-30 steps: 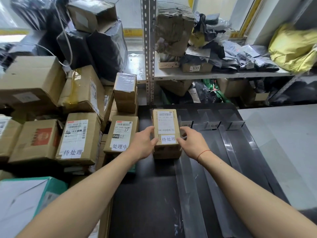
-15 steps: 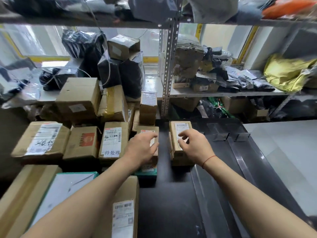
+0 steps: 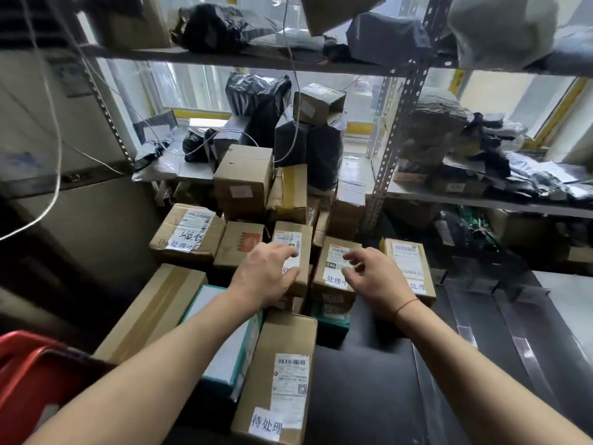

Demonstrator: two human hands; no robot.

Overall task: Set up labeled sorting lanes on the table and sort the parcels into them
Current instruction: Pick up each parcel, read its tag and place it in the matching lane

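- Since a second ago, you have let go of the parcel you were setting on the dark worktop point(image 3: 369, 380) and both your hands have swung left toward the heap of unsorted boxes. That parcel now rests at the head of a lane, which reads as one parcel sorted and the next pick beginning.
- Far left, a red crate point(image 3: 29, 374) sits by your elbow, with a long taped carton point(image 3: 150, 313) beyond it.
- In the near pile, a brown box with a handwritten label point(image 3: 279, 380) lies beside your left forearm.
- Your left hand point(image 3: 263, 277) rests on a labelled brown box point(image 3: 293, 252) in the heap. The fingers point(image 3: 285, 252) are spread and nearly straight across its label, touching it, not yet curled round it.
- Your right hand point(image 3: 373, 277), with a red thread at the wrist, hovers over the neighbouring X46 box point(image 3: 333, 268). Its fingers point(image 3: 356, 256) are loosely bent and apart, holding nothing; I cannot tell whether they touch the box.
- Just right of that hand lies the placed parcel point(image 3: 407, 264), label up, apart from your fingers.
- Further right, folded lane markers point(image 3: 475, 285) stand across the worktop, with strips of tape point(image 3: 526, 358) running toward you as dividers.
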